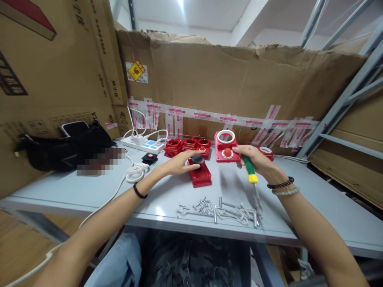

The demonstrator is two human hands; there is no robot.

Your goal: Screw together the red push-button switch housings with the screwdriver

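My left hand has its thumb and fingers around a black round part, which sits at the upper end of a red box-like base. In my right hand is a red housing cover with a white ring and a round red knob, raised above the table. The same hand also grips a screwdriver with a green and yellow handle, its shaft pointing down. Below lie a pile of loose screws and several metal T-shaped rods tangled with white cord.
Several red housings stand at the back, beside a white power strip. Another red housing is behind my right hand. A black square item, a white cable and a black bag are at left. Cardboard walls the table's back.
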